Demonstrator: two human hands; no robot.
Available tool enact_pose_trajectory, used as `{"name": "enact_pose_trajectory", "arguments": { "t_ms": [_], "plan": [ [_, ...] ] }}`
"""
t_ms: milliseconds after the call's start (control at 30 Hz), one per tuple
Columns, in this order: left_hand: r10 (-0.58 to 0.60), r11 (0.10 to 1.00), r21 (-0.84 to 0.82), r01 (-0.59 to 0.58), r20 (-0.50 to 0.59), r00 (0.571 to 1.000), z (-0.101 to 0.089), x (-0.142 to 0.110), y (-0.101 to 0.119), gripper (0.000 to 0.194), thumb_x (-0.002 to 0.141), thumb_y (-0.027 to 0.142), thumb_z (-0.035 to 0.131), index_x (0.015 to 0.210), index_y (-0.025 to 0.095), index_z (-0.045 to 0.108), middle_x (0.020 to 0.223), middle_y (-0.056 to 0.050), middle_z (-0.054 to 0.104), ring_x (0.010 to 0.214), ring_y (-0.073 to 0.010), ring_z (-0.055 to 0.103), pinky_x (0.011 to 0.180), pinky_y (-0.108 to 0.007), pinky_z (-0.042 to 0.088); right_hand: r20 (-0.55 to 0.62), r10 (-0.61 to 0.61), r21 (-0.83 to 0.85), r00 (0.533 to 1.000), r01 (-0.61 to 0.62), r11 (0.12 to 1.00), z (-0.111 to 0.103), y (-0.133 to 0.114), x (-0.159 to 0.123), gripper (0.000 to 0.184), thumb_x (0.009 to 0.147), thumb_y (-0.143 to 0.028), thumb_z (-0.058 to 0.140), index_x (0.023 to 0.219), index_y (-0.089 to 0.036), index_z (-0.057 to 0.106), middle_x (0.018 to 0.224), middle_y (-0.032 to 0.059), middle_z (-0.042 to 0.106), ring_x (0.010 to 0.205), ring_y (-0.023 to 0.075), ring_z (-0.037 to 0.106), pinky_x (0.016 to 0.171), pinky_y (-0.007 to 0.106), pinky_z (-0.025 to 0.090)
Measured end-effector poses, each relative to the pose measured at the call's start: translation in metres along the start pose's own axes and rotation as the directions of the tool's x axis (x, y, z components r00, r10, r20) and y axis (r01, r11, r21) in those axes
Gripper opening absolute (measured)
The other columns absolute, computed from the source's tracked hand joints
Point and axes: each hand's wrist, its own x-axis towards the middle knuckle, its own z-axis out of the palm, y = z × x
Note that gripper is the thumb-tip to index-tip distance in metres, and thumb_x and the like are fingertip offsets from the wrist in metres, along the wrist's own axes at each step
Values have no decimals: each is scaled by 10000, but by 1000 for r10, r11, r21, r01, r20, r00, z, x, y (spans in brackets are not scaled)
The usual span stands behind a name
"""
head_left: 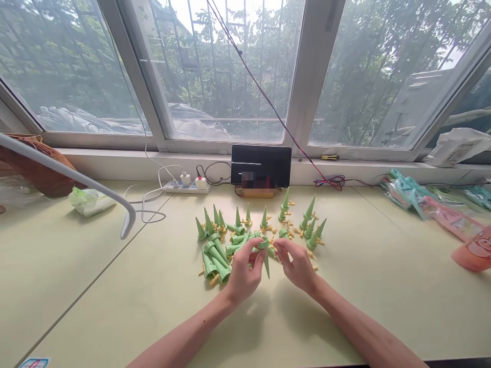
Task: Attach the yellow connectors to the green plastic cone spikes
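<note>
My left hand point(247, 266) grips a green watering spike point(266, 263), its ring-shaped open end up and its point down. Just right of that ring, my right hand point(293, 260) pinches what looks like a small yellow valve, mostly covered by the fingertips. Several green spikes lie on their sides by my left hand, such as one spike point(220, 268) with a yellow valve point(214, 279) at its end. More spikes stand point up behind and to the right, among them a standing spike point(316, 235). Loose yellow valves point(295, 230) are scattered beyond my right hand.
A dark screen point(261, 166) on a stand and a power strip point(186, 187) with cables stand near the window. A grey curved bar point(76, 168) juts in from the left. Plastic-wrapped packs point(406, 194) and an orange cup-like item point(473, 250) are at right.
</note>
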Motion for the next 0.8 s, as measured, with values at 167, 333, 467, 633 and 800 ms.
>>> {"name": "enact_pose_trajectory", "arguments": {
  "t_ms": [167, 333, 467, 633, 800],
  "plan": [
    [5, 999, 42, -6, 7, 1000, 0, -1, -2, 156, 978, 278, 508, 1103, 198, 559, 763, 5, 591, 527, -96, 518, 446, -207, 345, -4, -7, -17, 1000, 7, 1000, 0, 1, 0, 195, 1020, -153, 422, 912, -207, 575, 692, 2, 592, 572, 142, 568, 550, 241, 447],
    [-2, 999, 37, 1, 23, 1000, -1, 0, -4, 167, 973, 284, 513, 1107, 198, 565, 788, -2, 599, 532, -98, 516, 457, -217, 355, 0, 0, -9, 1000, 0, 1000, 0, -1, 2, 201, 1023, -160, 412, 917, -208, 576, 680, -3, 588, 555, 138, 550, 540, 239, 440],
    [-21, 1000, 10, 20, 34, 999, -1, 0, -5, 175, 973, 300, 518, 1101, 190, 565, 754, 6, 578, 521, -97, 504, 457, -219, 348, 6, 2, -3, 1000, -2, 1000, -1, -2, 2, 196, 1023, -163, 413, 920, -207, 573, 680, -5, 588, 558, 136, 546, 545, 238, 441],
    [-44, 998, -39, 45, 45, 998, -2, -1, -4, 184, 973, 330, 526, 1096, 196, 558, 689, 25, 556, 496, -99, 507, 435, -213, 341, 8, 14, 14, 1000, -14, 1000, -1, -4, 1, 203, 1031, -188, 402, 916, -207, 568, 674, -4, 582, 556, 140, 535, 544, 247, 443],
    [-52, 996, -76, 56, 52, 997, -1, -2, -3, 190, 977, 348, 528, 1087, 195, 551, 658, 37, 534, 453, -84, 477, 403, -202, 342, 10, 25, 32, 1000, -25, 999, -1, -4, 2, 205, 1036, -202, 403, 908, -206, 563, 674, -3, 577, 553, 139, 522, 546, 254, 438]
  ]
}}
